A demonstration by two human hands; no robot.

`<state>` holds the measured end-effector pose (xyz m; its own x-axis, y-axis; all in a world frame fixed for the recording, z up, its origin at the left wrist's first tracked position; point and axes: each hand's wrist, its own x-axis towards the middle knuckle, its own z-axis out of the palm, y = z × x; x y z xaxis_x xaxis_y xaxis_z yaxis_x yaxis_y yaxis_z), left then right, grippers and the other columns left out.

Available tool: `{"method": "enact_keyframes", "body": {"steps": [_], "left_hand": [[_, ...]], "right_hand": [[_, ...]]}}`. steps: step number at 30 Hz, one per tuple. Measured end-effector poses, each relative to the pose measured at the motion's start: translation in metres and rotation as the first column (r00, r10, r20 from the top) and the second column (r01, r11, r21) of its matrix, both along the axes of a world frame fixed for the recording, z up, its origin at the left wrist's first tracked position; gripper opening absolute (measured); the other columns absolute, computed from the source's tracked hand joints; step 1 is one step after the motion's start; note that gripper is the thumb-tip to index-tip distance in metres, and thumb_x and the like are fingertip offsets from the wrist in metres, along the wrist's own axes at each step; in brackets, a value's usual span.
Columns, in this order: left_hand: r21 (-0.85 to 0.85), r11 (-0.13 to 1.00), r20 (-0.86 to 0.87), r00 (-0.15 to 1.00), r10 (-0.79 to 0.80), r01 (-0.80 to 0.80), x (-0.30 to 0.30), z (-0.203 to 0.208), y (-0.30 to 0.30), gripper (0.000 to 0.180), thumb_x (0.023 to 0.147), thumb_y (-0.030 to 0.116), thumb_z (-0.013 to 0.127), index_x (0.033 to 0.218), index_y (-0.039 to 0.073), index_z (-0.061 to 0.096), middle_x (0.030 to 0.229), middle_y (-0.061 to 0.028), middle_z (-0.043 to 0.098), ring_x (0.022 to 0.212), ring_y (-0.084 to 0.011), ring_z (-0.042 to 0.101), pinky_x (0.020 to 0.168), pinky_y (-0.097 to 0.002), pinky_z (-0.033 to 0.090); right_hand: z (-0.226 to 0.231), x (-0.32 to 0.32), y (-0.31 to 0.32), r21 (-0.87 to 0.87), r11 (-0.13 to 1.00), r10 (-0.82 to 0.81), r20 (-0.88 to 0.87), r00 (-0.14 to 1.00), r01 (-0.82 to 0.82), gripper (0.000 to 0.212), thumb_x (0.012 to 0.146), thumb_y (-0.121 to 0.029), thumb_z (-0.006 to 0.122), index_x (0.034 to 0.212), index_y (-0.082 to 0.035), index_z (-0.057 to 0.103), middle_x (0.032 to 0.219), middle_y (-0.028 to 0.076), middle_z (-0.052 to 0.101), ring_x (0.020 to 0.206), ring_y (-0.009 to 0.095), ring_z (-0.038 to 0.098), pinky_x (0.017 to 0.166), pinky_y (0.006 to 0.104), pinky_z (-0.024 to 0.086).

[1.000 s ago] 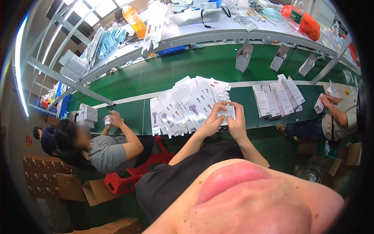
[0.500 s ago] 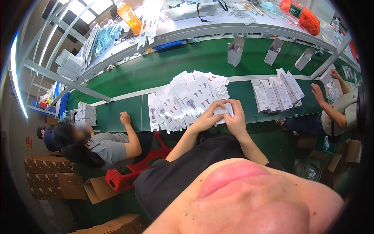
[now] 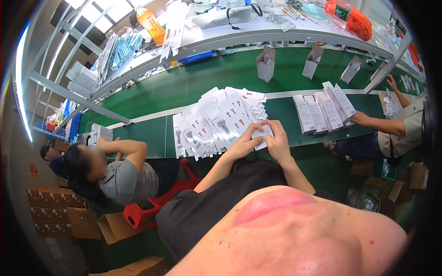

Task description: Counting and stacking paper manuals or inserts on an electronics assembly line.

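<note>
Head view: left hand and right hand both gripping a white carton, just beside flat cartons with purple and orange gadget pics. White boxes further right have dark print, way too tiny to read.

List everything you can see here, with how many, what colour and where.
carton: one, white, between both hands
flat printed cartons: many, white, piled left-centre
standing boxes: about five, white, right
open boxes: at least three, white, on belt
belt: one, green, beyond worktable
worktable: one, dark green, front
shelf: one, white, above belt
tray: one, white, on shelf
bottles: at least two, orange and clear, on shelf
stool: one, red, lower left
cardboard boxes: several, brown, floor
co-workers: at least three, varied clothing, both sides
left hand: one, bare, on carton
right hand: one, bare, on carton
</note>
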<state>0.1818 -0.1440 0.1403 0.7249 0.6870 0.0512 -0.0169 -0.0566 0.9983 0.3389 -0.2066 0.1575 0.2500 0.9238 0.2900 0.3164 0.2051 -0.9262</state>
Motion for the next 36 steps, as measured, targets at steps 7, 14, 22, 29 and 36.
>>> {"method": "enact_keyframes", "body": {"steps": [7, 14, 22, 29, 36], "left_hand": [[-0.081, 0.997, -0.091, 0.996, -0.009, 0.001, -0.007, 0.002, -0.002, 0.027, 0.096, 0.008, 0.053, 0.123, 0.008, 0.048, 0.132, -0.0120, 0.049, 0.113, -0.0199, 0.047, 0.102, -0.0299, 0.035], [-0.054, 0.998, -0.154, 0.988, 0.016, -0.025, -0.006, 0.002, -0.005, 0.028, 0.095, 0.007, 0.050, 0.124, 0.006, 0.049, 0.119, -0.0116, 0.054, 0.106, -0.0173, 0.050, 0.096, -0.0278, 0.040], [0.108, 0.962, 0.087, 0.966, 0.243, -0.252, 0.007, -0.009, -0.011, 0.076, 0.089, 0.034, 0.063, 0.149, 0.001, 0.031, 0.149, -0.0200, 0.036, 0.138, -0.0336, 0.034, 0.118, -0.0435, 0.024], [0.227, 0.938, -0.059, 0.958, 0.282, -0.262, 0.014, 0.000, -0.036, 0.106, 0.071, 0.037, 0.083, 0.153, 0.003, 0.025, 0.145, -0.0244, 0.040, 0.132, -0.0402, 0.043, 0.109, -0.0471, 0.035], [0.584, 0.747, 0.000, 0.921, 0.391, -0.317, 0.015, 0.002, -0.043, 0.106, 0.071, 0.022, 0.088, 0.153, 0.004, 0.023, 0.130, -0.0238, 0.055, 0.113, -0.0378, 0.061, 0.097, -0.0417, 0.049]], "right_hand": [[-0.003, -0.003, -0.002, -0.045, 0.999, 0.024, 0.101, 0.995, -0.020, 0.040, 0.075, 0.000, 0.049, 0.112, -0.001, 0.062, 0.113, 0.016, 0.061, 0.099, 0.035, 0.059, 0.090, 0.0354, 0.047], [0.000, -0.002, -0.003, -0.095, 0.994, 0.063, 0.181, 0.982, -0.047, 0.034, 0.079, -0.002, 0.052, 0.111, -0.001, 0.063, 0.113, 0.016, 0.061, 0.094, 0.035, 0.061, 0.085, 0.0374, 0.051], [0.002, 0.019, 0.009, 0.091, 0.996, -0.015, -0.008, 1.000, 0.016, 0.043, 0.077, -0.002, 0.048, 0.118, 0.001, 0.061, 0.118, 0.014, 0.062, 0.100, 0.028, 0.059, 0.089, 0.0326, 0.047], [0.012, -0.003, -0.014, 0.075, 0.995, 0.090, -0.525, 0.846, -0.060, 0.052, 0.082, -0.011, 0.049, 0.133, 0.001, 0.048, 0.131, 0.018, 0.049, 0.116, 0.031, 0.048, 0.104, 0.0355, 0.036], [0.027, -0.005, -0.029, -0.250, 0.959, -0.104, -0.744, 0.660, -0.131, 0.050, 0.081, -0.005, 0.046, 0.131, -0.001, 0.049, 0.125, 0.016, 0.054, 0.111, 0.027, 0.052, 0.101, 0.0322, 0.039]]}}
